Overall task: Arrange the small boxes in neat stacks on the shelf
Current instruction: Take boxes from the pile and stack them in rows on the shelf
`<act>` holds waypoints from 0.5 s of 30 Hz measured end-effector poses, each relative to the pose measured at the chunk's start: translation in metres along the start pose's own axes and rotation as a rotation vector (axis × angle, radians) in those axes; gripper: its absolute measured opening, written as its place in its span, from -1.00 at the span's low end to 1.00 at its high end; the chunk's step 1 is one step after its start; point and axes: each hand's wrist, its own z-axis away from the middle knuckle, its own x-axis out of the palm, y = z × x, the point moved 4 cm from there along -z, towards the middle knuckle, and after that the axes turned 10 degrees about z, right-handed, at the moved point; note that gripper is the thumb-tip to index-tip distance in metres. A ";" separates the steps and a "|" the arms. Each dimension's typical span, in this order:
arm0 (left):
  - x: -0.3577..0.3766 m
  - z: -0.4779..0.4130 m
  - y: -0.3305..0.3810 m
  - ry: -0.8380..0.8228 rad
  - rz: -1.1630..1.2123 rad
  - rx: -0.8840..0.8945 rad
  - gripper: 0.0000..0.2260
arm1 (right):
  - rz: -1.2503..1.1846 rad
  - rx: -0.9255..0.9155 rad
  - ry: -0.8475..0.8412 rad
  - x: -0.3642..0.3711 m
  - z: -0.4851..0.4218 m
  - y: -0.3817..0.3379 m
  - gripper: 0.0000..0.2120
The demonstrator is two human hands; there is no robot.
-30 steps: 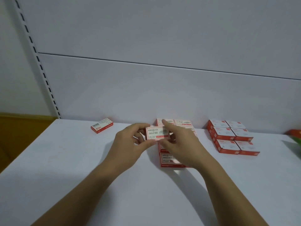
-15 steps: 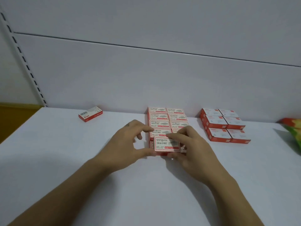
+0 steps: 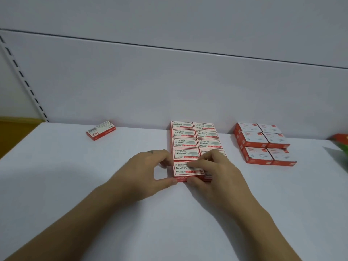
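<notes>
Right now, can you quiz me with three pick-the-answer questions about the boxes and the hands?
1. Where is the lone box?
A) at the back left of the shelf
B) at the front edge
C) on the far right

2. How many box tops show in the right group?
A) two
B) six
C) ten

3. What are the left hand and right hand doing?
A) lying flat
B) lifting the lone box
C) holding the front box of the middle block

Answers:
1 A, it lies alone near the back wall.
2 B, there are two columns of three.
3 C, both hands pinch its edges.
</notes>
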 end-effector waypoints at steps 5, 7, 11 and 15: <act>0.001 -0.001 0.002 0.033 -0.034 -0.002 -0.77 | 0.035 0.035 0.013 0.002 -0.003 0.000 -0.67; 0.003 -0.001 0.004 0.032 -0.044 -0.016 -0.76 | 0.034 0.042 0.006 0.001 -0.003 0.000 -0.66; 0.001 0.001 0.006 0.043 -0.060 -0.011 -0.77 | 0.086 0.036 -0.037 -0.001 -0.004 -0.004 -0.64; -0.007 0.005 0.015 0.066 -0.172 0.050 -0.67 | 0.161 -0.023 -0.005 -0.008 -0.004 -0.010 -0.62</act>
